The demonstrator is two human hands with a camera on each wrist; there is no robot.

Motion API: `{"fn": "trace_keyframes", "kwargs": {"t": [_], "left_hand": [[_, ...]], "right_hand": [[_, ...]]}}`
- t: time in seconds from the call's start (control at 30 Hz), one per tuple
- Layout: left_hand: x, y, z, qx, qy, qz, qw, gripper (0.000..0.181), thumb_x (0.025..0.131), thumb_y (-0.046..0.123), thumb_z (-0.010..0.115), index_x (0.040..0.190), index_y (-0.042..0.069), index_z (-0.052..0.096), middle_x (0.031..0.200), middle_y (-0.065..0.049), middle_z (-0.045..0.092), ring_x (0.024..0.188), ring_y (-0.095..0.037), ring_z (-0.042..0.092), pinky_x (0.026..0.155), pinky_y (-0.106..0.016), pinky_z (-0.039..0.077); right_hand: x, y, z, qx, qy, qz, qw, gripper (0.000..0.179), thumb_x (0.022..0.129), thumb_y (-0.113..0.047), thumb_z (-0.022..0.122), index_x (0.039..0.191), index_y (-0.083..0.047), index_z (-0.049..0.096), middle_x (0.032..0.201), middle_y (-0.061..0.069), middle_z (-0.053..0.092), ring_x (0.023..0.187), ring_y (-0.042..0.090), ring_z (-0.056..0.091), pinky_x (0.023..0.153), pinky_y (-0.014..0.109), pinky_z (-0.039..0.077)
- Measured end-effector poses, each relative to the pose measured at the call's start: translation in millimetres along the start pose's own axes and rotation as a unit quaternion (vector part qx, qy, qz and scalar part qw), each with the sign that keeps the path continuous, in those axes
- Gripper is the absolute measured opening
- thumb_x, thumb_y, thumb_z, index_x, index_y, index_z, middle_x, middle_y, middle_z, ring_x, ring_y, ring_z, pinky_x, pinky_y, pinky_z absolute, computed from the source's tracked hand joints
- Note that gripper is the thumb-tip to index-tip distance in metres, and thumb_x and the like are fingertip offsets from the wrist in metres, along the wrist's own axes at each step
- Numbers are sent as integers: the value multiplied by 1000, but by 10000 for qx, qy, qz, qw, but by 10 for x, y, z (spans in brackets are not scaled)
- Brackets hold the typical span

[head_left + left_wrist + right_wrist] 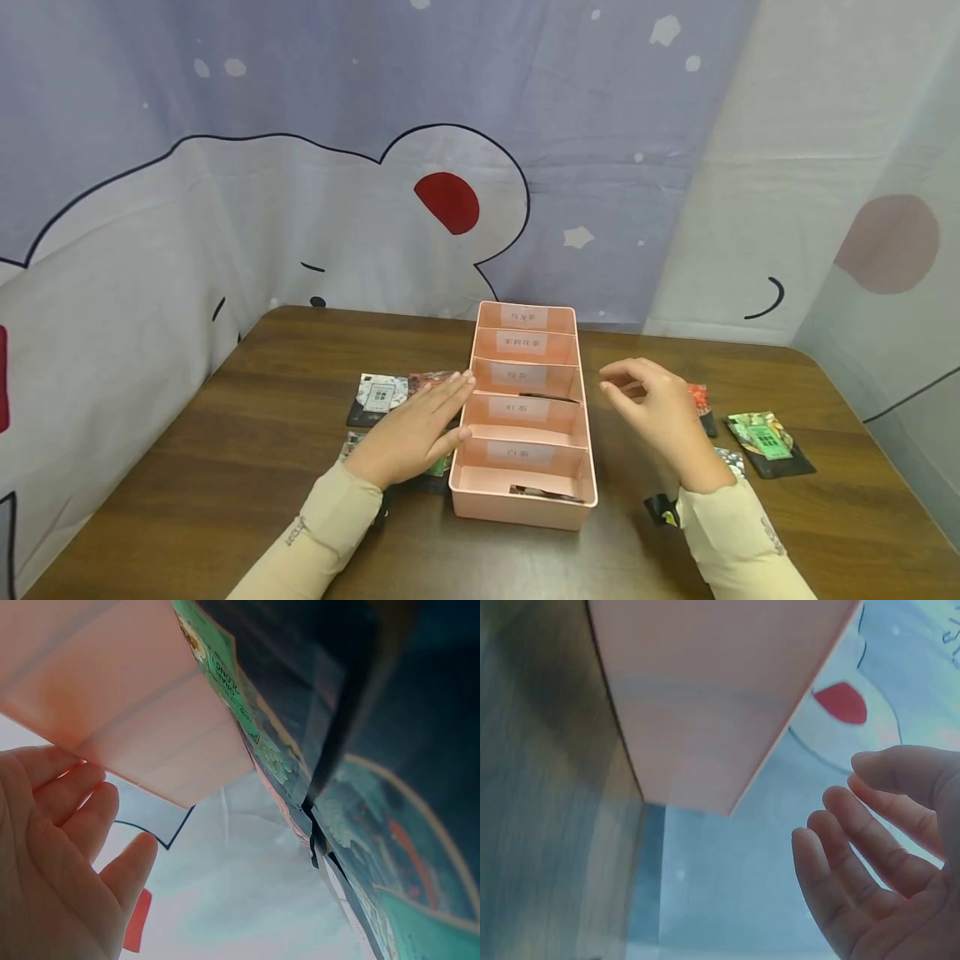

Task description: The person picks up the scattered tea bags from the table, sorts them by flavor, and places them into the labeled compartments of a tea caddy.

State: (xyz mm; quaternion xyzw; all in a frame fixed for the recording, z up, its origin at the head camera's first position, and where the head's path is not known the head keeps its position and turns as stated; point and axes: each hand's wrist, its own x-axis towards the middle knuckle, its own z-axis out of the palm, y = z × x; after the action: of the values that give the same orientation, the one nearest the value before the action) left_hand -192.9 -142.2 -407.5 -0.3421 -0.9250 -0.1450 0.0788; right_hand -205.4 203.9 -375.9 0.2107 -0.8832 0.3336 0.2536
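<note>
A pink divided box (517, 510) stands on the table with several labelled compartments in a row. My left hand (420, 429) lies at its left rim, fingers extended with the tips right at the edge; in the left wrist view those fingers (90, 814) meet the box's side. To the right of the box hovers my right hand (660, 408), holding nothing, its fingers loosely bent. A dark packet (546, 495) lies in the nearest compartment, and another thin packet (549, 397) shows in the middle one.
Left of the box, packets with a white-patterned one (378, 396) among them are partly covered by my left arm. On the right lie a green-labelled packet (771, 444), a red-patterned packet (699, 398) and a small black packet (662, 509). A printed curtain (360, 225) hangs behind the table.
</note>
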Motion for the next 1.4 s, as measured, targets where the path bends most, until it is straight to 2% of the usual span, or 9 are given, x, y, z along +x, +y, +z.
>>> {"fn": "trace_keyframes", "kwargs": {"t": [0.2, 0.4, 0.63, 0.73, 0.83, 0.97, 1.17, 1.27, 1.4], "left_hand": [[4, -5, 3, 15, 21, 30, 10000, 66, 107, 42, 47, 158, 3, 33, 165, -10, 30, 152, -27, 28, 123, -48, 24], [-1, 2, -7, 8, -14, 2, 10000, 66, 106, 42, 48, 158, 4, 34, 165, -10, 30, 152, -26, 27, 124, -47, 23], [7, -2, 7, 28, 17, 36, 10000, 65, 106, 42, 48, 157, 3, 35, 164, -11, 31, 151, -28, 29, 122, -50, 26], [4, 3, -2, 16, 9, 25, 10000, 65, 106, 42, 48, 157, 3, 35, 164, -10, 31, 151, -27, 29, 122, -50, 26], [-2, 6, -11, 16, 16, 23, 10000, 66, 106, 42, 48, 157, 3, 35, 164, -10, 31, 151, -27, 29, 122, -49, 27], [-5, 4, -7, 39, 35, 33, 10000, 65, 106, 42, 49, 157, 3, 36, 164, -11, 31, 151, -28, 30, 122, -49, 26], [-3, -5, 14, 12, 58, 39, 10000, 65, 107, 41, 48, 157, 2, 36, 164, -11, 32, 151, -27, 29, 122, -50, 26], [-2, -10, 23, -1, 59, 28, 10000, 64, 107, 41, 48, 157, 3, 35, 164, -10, 32, 151, -27, 29, 122, -50, 26], [-4, -13, 26, 9, 54, 24, 10000, 64, 107, 41, 48, 157, 3, 35, 164, -10, 31, 151, -27, 28, 122, -50, 26]], "right_hand": [[22, 133, -137, -446, 231, 304, 9983, 12, 86, 3, 75, 97, -2, 75, 89, 9, 73, 77, 25, 70, 67, 31, 60], [1, 244, -287, -790, 247, 1009, 9914, 13, 93, -4, 70, 105, 0, 73, 95, 16, 73, 80, 31, 71, 72, 45, 58], [-46, 400, -401, -781, 485, 2452, 9651, 22, 98, -14, 63, 110, 3, 72, 103, 23, 73, 90, 39, 69, 69, 44, 56], [-67, 481, -433, -707, 445, 2884, 9539, 28, 99, -16, 61, 115, 5, 69, 108, 27, 72, 100, 44, 63, 75, 48, 53], [-82, 562, -466, -701, 239, 3142, 9465, 33, 98, -17, 61, 121, 7, 66, 113, 30, 69, 108, 49, 57, 83, 57, 49], [-90, 664, -532, -847, -315, 3374, 9370, 45, 98, -22, 63, 128, 12, 59, 121, 33, 64, 113, 55, 53, 91, 63, 47], [-89, 766, -627, -942, -1208, 3868, 9094, 61, 100, -30, 59, 137, 16, 47, 135, 38, 52, 120, 60, 45, 95, 66, 45], [-98, 812, -622, -981, -1415, 3918, 9038, 62, 99, -30, 60, 136, 18, 47, 137, 39, 50, 122, 61, 45, 96, 66, 45], [-114, 883, -575, -1076, -1591, 3764, 9063, 61, 97, -28, 62, 132, 21, 49, 133, 41, 51, 119, 62, 46, 95, 67, 45]]}}
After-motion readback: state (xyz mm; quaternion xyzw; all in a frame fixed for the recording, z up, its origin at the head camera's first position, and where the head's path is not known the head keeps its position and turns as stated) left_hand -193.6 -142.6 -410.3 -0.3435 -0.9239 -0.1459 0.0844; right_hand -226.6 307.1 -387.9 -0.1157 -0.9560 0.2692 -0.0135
